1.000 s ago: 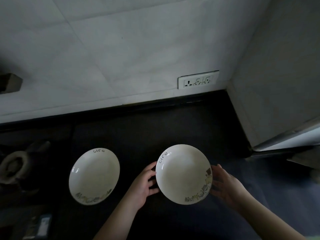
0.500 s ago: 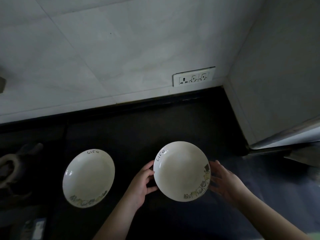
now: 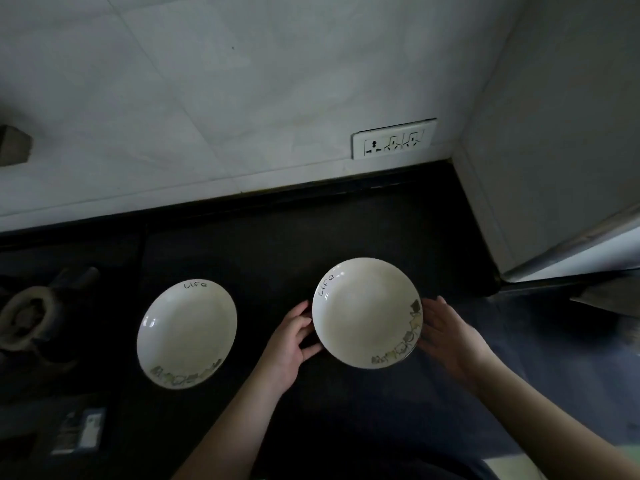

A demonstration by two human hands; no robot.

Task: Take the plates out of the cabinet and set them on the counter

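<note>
Little has changed since a second ago: the right plate (image 3: 366, 311) remains on the dark counter (image 3: 277, 237), at 3 o'clock of the left plate (image 3: 187, 336). The left hand (image 3: 291, 341) and right hand (image 3: 450, 337) flank its rim, fingers relaxed and slightly spread; contact is unclear.

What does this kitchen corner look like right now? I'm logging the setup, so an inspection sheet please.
Surface: dark counter, dimly lit.
Job's things: two white plates with "life" lettering; left plate lies alone, right plate sits between both hands.
Clutter: stove burner at left edge; small packet near front left.
Hands: left hand and right hand, fingers at the right plate's rim; grip unclear.
Cables: nothing seen.
Surroundings: white tiled wall with a socket panel; pale side panel at right.
</note>
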